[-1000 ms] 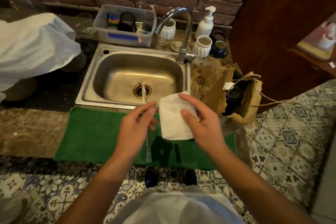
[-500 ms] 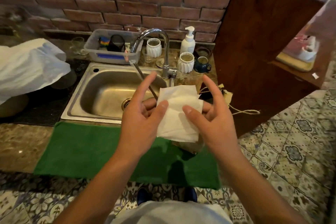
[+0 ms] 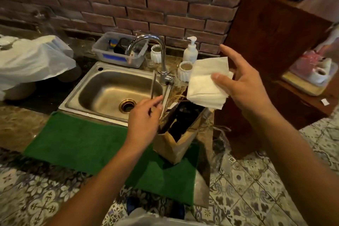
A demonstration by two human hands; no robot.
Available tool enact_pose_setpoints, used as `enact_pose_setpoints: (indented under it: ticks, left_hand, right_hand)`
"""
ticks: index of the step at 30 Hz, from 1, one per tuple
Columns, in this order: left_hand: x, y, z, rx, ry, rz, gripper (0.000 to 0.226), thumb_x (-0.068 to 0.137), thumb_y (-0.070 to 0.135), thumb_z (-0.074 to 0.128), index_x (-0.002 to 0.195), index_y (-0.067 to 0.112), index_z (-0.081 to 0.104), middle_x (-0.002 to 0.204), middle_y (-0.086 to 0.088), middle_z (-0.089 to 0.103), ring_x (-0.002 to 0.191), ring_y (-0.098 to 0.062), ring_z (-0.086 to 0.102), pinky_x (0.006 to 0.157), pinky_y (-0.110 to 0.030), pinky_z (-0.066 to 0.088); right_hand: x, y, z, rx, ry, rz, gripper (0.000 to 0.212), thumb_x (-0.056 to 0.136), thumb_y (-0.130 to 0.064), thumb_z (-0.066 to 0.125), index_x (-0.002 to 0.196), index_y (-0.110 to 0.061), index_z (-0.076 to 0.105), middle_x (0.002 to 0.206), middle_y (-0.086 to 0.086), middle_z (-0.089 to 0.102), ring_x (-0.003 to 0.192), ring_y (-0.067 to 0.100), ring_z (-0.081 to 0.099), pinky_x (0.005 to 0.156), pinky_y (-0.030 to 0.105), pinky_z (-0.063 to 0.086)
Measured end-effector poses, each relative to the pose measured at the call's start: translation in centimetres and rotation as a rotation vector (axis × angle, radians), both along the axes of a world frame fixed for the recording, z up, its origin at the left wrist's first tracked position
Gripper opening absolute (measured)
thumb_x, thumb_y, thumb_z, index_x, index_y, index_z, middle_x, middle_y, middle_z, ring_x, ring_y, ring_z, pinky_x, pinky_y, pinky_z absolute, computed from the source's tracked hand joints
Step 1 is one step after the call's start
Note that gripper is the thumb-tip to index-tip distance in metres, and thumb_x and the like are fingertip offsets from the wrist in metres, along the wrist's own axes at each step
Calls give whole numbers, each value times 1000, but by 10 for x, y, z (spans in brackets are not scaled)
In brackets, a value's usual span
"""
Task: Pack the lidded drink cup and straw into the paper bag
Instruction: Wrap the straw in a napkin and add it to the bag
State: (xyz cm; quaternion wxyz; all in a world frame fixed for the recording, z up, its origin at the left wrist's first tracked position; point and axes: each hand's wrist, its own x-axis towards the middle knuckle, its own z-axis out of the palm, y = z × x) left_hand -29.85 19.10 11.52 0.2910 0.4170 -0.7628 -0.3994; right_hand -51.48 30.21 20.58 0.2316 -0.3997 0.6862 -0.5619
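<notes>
Left hand (image 3: 145,115) pinches the straw (image 3: 153,86) near its lower end, upright just left of the bag (image 3: 174,143). Straw judged light, thin, bendable: grip mid-shaft. Dark cup (image 3: 180,115) sits inside the bag. Right hand (image 3: 244,86) holds a soft napkin (image 3: 205,84) under the thumb, fingers spread.

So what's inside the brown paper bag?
The brown paper bag stands open. Inside is something dark, probably the lidded drink cup, but its lower part is hidden by the bag's walls. The straw is outside, in the left hand.
</notes>
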Motion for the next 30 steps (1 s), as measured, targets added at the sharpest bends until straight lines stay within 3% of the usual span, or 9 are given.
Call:
enact_pose_setpoints:
  ticks: [3,5,7,11,15,19,22,26,30]
  left_hand:
    - [-7,3,-18,-323,-346,10,65,88,49,68,145,23,51,125,2,61,100,-16,58,81,-29,48]
    - [-7,3,-31,-473,-400,-9,76,84,54,68,149,21,44,138,-2,58,118,-24,52,94,-38,46]
    - [-5,-2,-43,-499,-333,-63,75,87,48,69,151,21,42,144,-1,55,125,-24,51,103,-39,44]
    - [0,-4,-49,-470,-125,-202,65,91,13,68,150,25,44,152,5,49,128,-14,55,98,-27,47]
    - [2,-14,-44,-420,-37,-206,75,84,-6,61,149,27,45,150,4,51,122,-14,61,100,-33,53]
    - [2,-16,-37,-388,47,-289,64,86,7,42,142,38,51,150,4,51,104,-16,71,79,-37,63]
    - [5,-18,-39,-465,81,-298,47,87,10,43,121,25,71,141,-2,59,106,-22,70,77,-39,62]
    - [5,-16,-40,-521,-129,-231,39,90,14,56,125,20,70,128,-1,69,104,-20,70,78,-41,61]
    - [-4,-14,-30,-408,-323,-224,53,92,56,56,139,30,58,132,5,65,108,-15,66,81,-36,58]
  right_hand:
    - [-7,-2,-11,-19,-61,7,61,93,-9,72,141,-41,55,133,-2,65,114,16,69,93,45,61]
    - [-5,-2,-21,25,-74,21,57,93,-10,72,138,-40,57,128,-4,67,112,16,69,90,46,62]
    - [-1,-2,-28,52,-99,21,55,93,-10,71,136,-41,57,127,-6,67,110,14,70,87,43,63]
    - [-2,3,-26,13,-135,-53,53,94,-9,69,136,-40,57,124,-5,67,106,12,72,82,34,64]
    - [-7,10,-22,-26,-176,-122,54,94,-8,69,141,-34,58,123,-2,68,103,15,73,78,29,62]
    - [-3,15,-18,-53,-172,-142,54,94,-10,69,139,-37,59,124,1,68,101,15,73,76,28,62]
    - [-3,17,-14,-88,-186,-163,53,94,-10,69,138,-38,60,125,-1,67,102,16,73,77,30,62]
    - [-2,17,-13,-66,-195,-158,52,94,-11,69,139,-37,60,127,-2,66,102,16,73,80,32,63]
    - [7,10,-17,-37,-175,-96,43,96,-11,67,134,-32,64,120,-5,69,102,15,73,79,30,63]
